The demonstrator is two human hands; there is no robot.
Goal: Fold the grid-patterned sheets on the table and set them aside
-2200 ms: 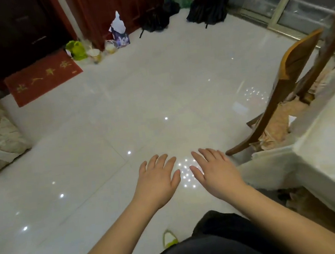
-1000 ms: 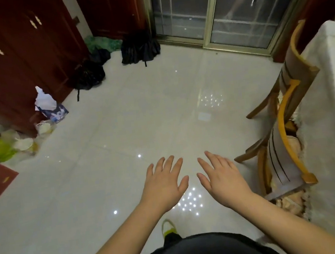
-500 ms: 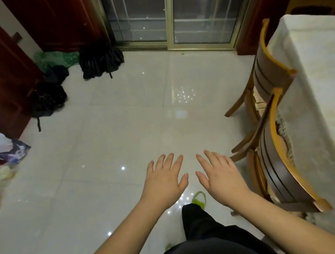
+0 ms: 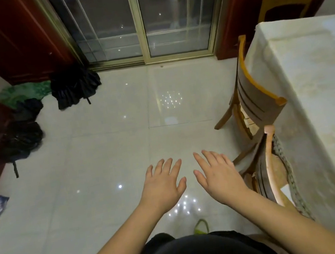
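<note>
My left hand point(image 4: 163, 186) and my right hand point(image 4: 218, 177) float side by side, palms down, above the glossy floor, fingers straight and spread, holding nothing. The table point(image 4: 310, 86) stands at the right under a cream patterned cloth. No grid-patterned sheet shows in this view.
Two wooden chairs are pushed against the table's left side, the far chair point(image 4: 252, 96) and the near chair point(image 4: 268, 169). Glass sliding doors point(image 4: 140, 21) face me. Dark bags point(image 4: 74, 86) and a green cloth point(image 4: 21, 92) lie at the left by red cabinets point(image 4: 12, 36).
The view has swung to the right: the red mat and floor clutter slid out to the left, while the table and glass doors came in. Both hands stayed flat and empty in front of me.
</note>
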